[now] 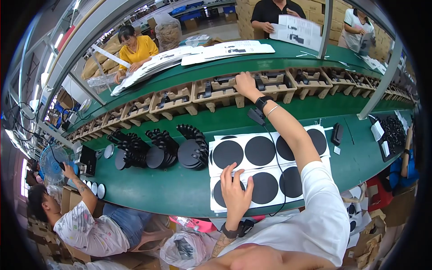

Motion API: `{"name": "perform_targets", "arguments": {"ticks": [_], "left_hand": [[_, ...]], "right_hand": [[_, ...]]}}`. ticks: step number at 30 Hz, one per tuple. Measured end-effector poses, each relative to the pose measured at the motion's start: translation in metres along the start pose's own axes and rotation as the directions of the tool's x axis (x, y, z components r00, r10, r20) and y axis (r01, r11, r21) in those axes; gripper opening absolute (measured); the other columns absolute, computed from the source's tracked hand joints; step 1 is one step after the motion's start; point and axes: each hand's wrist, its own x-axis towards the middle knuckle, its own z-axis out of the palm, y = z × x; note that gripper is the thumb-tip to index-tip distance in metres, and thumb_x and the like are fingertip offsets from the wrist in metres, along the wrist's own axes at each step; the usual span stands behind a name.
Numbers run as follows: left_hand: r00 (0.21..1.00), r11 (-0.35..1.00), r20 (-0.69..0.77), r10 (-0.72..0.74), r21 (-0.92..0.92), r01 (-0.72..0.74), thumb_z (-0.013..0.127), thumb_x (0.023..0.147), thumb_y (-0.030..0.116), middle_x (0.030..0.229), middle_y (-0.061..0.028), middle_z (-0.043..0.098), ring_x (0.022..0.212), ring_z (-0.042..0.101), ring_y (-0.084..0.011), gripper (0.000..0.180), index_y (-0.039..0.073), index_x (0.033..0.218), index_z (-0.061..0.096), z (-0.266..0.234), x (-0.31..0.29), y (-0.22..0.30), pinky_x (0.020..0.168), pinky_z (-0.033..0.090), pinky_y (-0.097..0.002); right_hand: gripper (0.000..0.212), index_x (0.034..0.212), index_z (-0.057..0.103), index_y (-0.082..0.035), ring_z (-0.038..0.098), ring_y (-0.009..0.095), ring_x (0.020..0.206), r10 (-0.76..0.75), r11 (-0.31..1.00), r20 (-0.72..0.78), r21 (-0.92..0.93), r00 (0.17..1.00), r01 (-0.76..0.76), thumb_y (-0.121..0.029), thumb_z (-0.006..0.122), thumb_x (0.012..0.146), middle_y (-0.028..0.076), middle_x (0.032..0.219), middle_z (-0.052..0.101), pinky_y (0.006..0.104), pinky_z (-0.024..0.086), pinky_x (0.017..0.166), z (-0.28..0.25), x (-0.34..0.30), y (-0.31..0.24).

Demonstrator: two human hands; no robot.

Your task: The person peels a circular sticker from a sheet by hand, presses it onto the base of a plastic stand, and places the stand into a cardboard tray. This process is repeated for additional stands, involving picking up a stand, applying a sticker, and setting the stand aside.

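Observation:
My left hand lies with fingers spread on a white sheet of large black round stickers. It looks empty. My right hand reaches over the far side of the bench into a brown moulded-pulp tray. Its fingers curl down at the tray's far edge, and whatever they grip is hidden. Black parts sit in this tray's hollows beside the hand. Below the right wrist hangs a black block-like connector on a thin black cable, which runs down across the stickers.
A row of similar trays runs along the green bench. Left of the stickers stand black discs with stacked curved pieces. A black device and a tray of small black parts lie right. Co-workers handle printed sheets opposite; another sits left.

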Motion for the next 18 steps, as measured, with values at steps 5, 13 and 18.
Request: {"name": "perform_targets", "arguments": {"ticks": [5,13,18], "left_hand": [[1.000,1.000,0.005,0.008,-0.003,-0.008,0.064,0.080,0.017,0.124,-0.0153,0.052,0.120,0.042,-0.0362,0.025,0.000,0.099,0.062,0.005,0.000,0.005,0.098,0.036,-0.0457],[1.000,1.000,-0.017,0.000,0.004,0.000,0.065,0.079,0.015,0.123,-0.0135,0.053,0.118,0.044,-0.0348,0.022,0.001,0.096,0.063,0.004,-0.005,0.005,0.097,0.037,-0.0432],[1.000,1.000,-0.018,-0.012,0.006,0.012,0.065,0.078,0.014,0.123,-0.0132,0.053,0.118,0.044,-0.0348,0.022,0.001,0.095,0.063,0.003,-0.004,0.005,0.097,0.037,-0.0430]], "right_hand": [[0.017,0.092,0.066,0.001,0.047,0.038,0.114,0.047,0.994,0.163,-0.104,0.985,-0.031,-0.004,0.061,0.077,0.019,0.117,0.054,0.0483,0.048,0.089,0.002,0.021,0.017],[0.029,0.103,0.064,0.002,0.036,0.041,0.126,0.087,0.996,0.259,-0.048,0.962,-0.077,-0.002,0.062,0.074,0.020,0.131,0.042,0.0593,0.039,0.095,-0.004,0.031,0.010],[0.032,0.105,0.063,0.003,0.033,0.041,0.127,0.103,0.993,0.265,-0.083,0.959,-0.083,0.000,0.062,0.073,0.021,0.134,0.039,0.0627,0.036,0.095,-0.006,0.034,0.005]]}}
